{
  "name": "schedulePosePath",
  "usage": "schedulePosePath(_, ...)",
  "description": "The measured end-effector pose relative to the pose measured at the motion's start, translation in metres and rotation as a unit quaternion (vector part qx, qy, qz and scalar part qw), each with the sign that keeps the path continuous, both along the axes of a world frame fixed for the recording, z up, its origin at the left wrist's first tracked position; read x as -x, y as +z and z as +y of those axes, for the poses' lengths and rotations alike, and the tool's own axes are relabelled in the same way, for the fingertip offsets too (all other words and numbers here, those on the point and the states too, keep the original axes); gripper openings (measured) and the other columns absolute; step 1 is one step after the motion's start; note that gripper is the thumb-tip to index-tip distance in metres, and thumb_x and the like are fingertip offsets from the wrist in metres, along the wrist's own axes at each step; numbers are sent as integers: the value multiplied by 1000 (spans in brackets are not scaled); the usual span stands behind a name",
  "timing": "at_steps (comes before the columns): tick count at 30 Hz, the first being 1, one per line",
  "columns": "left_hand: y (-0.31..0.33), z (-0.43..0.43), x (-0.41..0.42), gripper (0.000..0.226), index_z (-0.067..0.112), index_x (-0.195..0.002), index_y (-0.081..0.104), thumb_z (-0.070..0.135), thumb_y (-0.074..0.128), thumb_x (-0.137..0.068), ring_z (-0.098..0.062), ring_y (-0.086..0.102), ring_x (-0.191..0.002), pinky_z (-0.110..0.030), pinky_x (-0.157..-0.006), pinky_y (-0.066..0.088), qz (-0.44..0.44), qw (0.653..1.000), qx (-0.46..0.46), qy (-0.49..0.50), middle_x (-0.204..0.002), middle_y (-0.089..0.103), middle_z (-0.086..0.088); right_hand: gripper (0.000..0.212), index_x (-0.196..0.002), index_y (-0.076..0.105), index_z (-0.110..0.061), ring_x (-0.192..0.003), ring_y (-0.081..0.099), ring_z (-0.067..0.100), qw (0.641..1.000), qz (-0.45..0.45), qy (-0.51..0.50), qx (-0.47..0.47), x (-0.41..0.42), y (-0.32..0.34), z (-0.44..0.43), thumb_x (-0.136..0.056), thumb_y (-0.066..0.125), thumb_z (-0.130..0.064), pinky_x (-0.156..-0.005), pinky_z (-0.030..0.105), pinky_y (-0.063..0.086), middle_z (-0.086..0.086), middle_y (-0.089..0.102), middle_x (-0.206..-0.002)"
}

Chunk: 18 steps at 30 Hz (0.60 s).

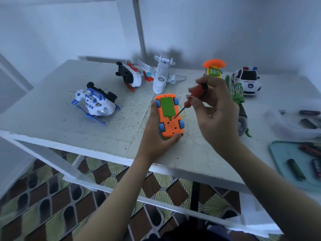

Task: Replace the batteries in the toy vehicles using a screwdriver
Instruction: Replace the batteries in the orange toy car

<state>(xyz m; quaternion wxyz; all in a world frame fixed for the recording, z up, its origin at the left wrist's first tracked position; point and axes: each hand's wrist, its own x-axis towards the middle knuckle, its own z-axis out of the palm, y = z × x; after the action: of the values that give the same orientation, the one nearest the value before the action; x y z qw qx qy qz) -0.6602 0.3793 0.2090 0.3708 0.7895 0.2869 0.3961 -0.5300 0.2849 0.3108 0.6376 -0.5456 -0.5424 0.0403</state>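
An orange toy car [171, 126] with blue wheels lies upside down, its green battery cover [166, 106] facing up. My left hand [154, 136] grips the car from the left and below, just above the white table [52, 110]. My right hand [215, 108] holds a red-handled screwdriver [196, 93]. Its thin shaft slants down-left and the tip touches the near end of the green cover, where the screw tab is.
A blue-white helicopter [97, 103], a red-white helicopter [130, 75] and a white plane [161, 75] lie at the back left. At the right are an orange toy phone [214, 68], a police car [247, 80], a green crocodile toy [239, 101], loose batteries [309, 113] and a teal tray [284, 153] holding batteries.
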Motion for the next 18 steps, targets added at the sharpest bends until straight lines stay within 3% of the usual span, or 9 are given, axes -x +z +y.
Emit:
schedulePosePath(3, -3, 2, 2, 106, 33, -154, -3, 39, 73, -80, -23, 50, -129, -46, -99, 49, 17, 1000, -6, 13, -144, 45, -6, 33, -111, 48, -17, -88, 68, 11, 1000, -19, 4, -6, 1, -2, 1, -89, 61, 4, -70, 13, 53, 11, 66, -95)
schedulePosePath(5, -3, 2, 1, 107, 30, -155, -3, 51, 69, -78, -20, 29, -144, -50, -106, 42, 39, 999, -23, 29, -157, 27, -7, 34, -110, 47, -18, -88, 69, 13, 1000, -15, 8, -9, 2, -3, 3, -89, 61, 4, -69, 15, 54, 11, 65, -95)
schedulePosePath(8, 0, 1, 0, 106, 28, -152, -1, 57, 64, -74, 14, 6, -140, -33, -108, 36, 49, 997, -42, 39, -163, 8, -3, 34, -110, 46, -18, -88, 69, 13, 1000, -12, 13, -7, 2, -3, 5, -89, 61, 4, -69, 17, 55, 11, 65, -95)
schedulePosePath(11, 1, 1, 0, 103, 27, -150, 0, 56, 63, -75, 26, 4, -131, -28, -103, 36, 44, 997, -50, 38, -162, 8, 0, 32, -111, 47, -15, -90, 68, 8, 1000, -24, 14, -2, 1, -4, 7, -89, 61, 4, -70, 16, 55, 10, 66, -96)
schedulePosePath(18, -3, 3, 1, 102, 26, -152, 0, 53, 64, -77, 26, 3, -131, -33, -102, 40, 36, 997, -54, 35, -162, 10, -3, 32, -112, 48, -12, -92, 66, 4, 998, -55, 20, 1, -1, -7, 10, -88, 60, 5, -73, 13, 53, 9, 65, -97)
